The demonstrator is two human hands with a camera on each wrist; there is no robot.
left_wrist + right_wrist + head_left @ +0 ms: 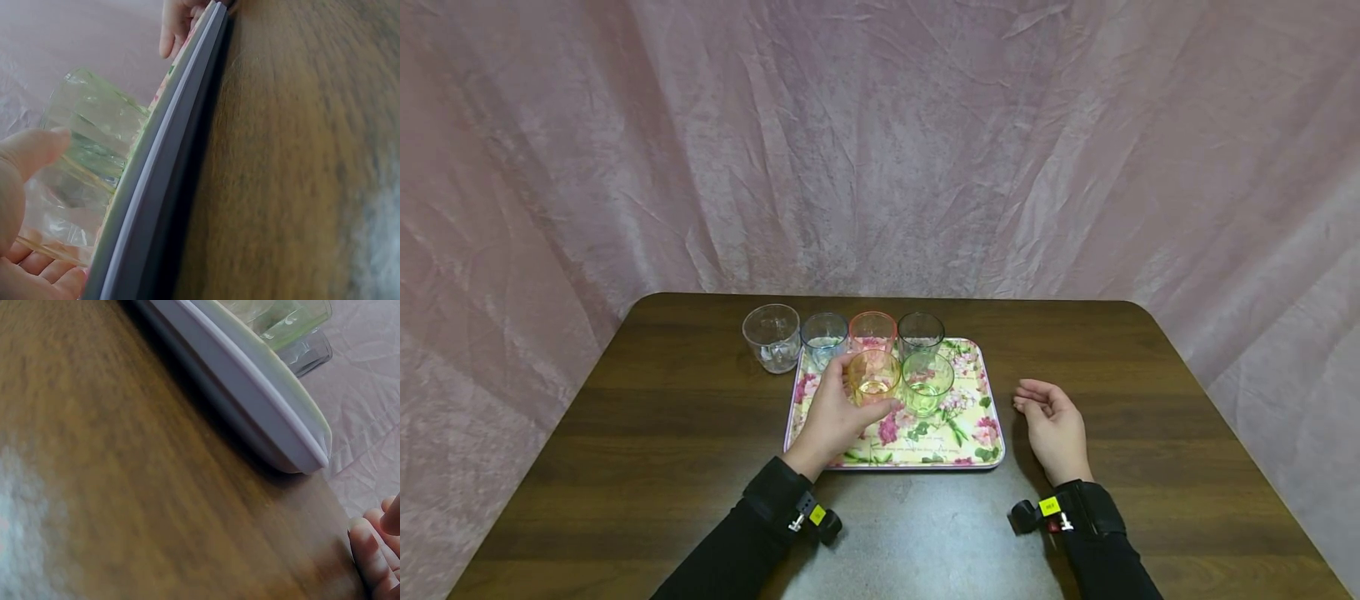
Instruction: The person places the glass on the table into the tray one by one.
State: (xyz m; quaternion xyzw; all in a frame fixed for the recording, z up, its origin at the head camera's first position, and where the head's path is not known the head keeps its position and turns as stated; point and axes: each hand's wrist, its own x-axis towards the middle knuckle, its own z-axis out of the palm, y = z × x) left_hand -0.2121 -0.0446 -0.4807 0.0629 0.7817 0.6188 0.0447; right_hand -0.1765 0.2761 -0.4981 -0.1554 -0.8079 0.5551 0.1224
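Observation:
My left hand (842, 417) holds a yellow-tinted glass (874, 385) over the floral tray (917, 442), thumb at the near side and fingers round the far left. In the left wrist view the thumb (37, 150) shows in front of clear and greenish glass. Just right of the yellow glass stands a green-tinted glass (927, 392). Behind these two is a row: a blue-tinted glass (825, 343), a red-rimmed glass (872, 327) and a dark-rimmed glass (921, 332). Off the tray's right edge, my right hand (1055, 429) rests by the table with loosely bent fingers, holding nothing.
A larger clear glass (773, 340) stands on the wooden table (662, 417) beside the tray's far left corner. The tray's raised side wall (250, 394) shows close up in the right wrist view. A pink curtain (880, 150) hangs behind the table's back edge.

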